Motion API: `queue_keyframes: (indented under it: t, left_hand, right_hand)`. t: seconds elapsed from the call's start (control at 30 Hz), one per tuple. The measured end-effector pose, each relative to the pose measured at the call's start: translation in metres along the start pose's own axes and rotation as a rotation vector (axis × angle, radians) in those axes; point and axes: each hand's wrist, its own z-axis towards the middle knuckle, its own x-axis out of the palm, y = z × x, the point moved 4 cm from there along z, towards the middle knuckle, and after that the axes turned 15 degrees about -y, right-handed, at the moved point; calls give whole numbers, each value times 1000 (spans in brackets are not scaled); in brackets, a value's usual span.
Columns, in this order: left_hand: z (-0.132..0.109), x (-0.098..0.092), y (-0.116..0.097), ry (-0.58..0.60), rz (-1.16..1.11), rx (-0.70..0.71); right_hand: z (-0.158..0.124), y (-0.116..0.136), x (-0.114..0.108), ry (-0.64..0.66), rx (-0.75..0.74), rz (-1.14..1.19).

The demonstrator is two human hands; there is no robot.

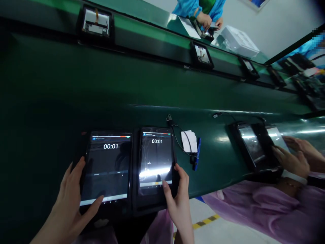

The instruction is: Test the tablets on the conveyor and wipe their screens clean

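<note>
Two black tablets lie side by side in dark trays at the table's near edge, both screens lit and reading 00:01. My left hand (72, 196) grips the left tablet (108, 176) by its left edge, the thumb resting over the lower screen. Around the right edge of the right tablet (155, 156) curls my right hand (179, 193), its thumb on the lower part of the screen. Glare covers part of that screen. Just right of it are white paper slips (189, 141), a black cable (179, 128) and a blue marker (198, 154).
A co-worker's hands (294, 157) handle tablets (251, 144) at the right. Beyond the green table (114, 84), opened devices (96, 23) sit along a raised conveyor strip. Across it, another person in blue sleeves works near a white foam box (240, 40).
</note>
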Motion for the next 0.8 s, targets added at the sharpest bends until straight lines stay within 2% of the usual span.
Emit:
queue_keyframes:
  t: [0.1,0.33,0.47,0.67,0.8]
  left_hand:
    - [0,1,-3,-14,3,-13]
    - [-1,3,14,-13,6,13]
    - [-2,3,17,-9,12,30]
    - [-2,3,17,-9,13,50]
    - [-2,2,18,-12,7,60]
  right_hand:
    - [-2,0,-1,3,8,2]
    - [-5,5,4,-3,-103,-103]
    - [-4,9,6,0,-144,-171]
    - [-4,7,11,1,-126,-238]
    - [-4,7,9,-11,-129,-197]
